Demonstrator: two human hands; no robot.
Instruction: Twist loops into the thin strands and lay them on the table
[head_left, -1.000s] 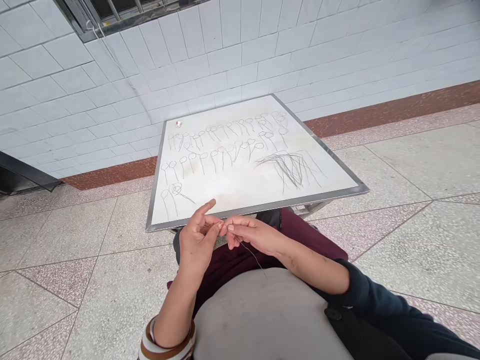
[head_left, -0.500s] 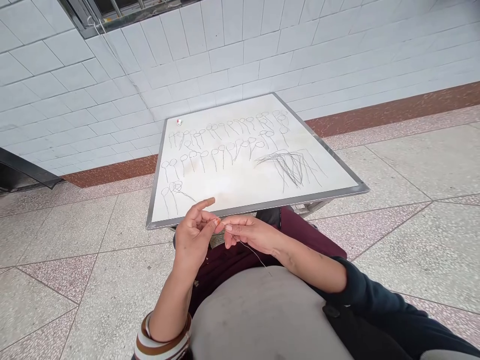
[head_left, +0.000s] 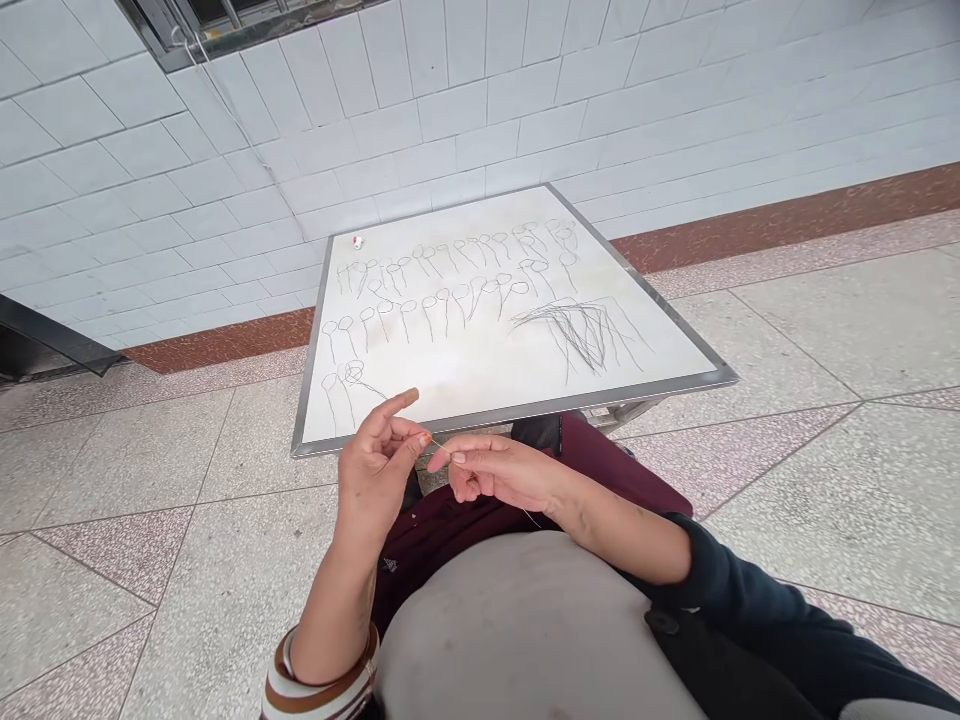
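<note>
My left hand (head_left: 375, 470) pinches one end of a thin wire between thumb and index finger, just in front of the table's near edge. A short stretch of the wire (head_left: 440, 446) runs to my right hand (head_left: 502, 470), whose thumb and fingers are closed on it. The wire's loose tail (head_left: 532, 519) shows below my right palm. On the white table (head_left: 450, 370) lie several looped wires (head_left: 409, 310) in rows, each a ring with a straight tail. A bundle of straight dark wires (head_left: 581, 330) lies at the table's right.
A small red and white object (head_left: 358, 242) sits at the table's far left corner. The table's grey metal rim (head_left: 517, 412) is just beyond my hands. A white tiled wall (head_left: 450, 130) stands behind the table, and my knees are under its near edge.
My left hand has moved a little left, away from my right hand, and a stretch of wire now shows between them. Less of the tail shows below my right hand.
</note>
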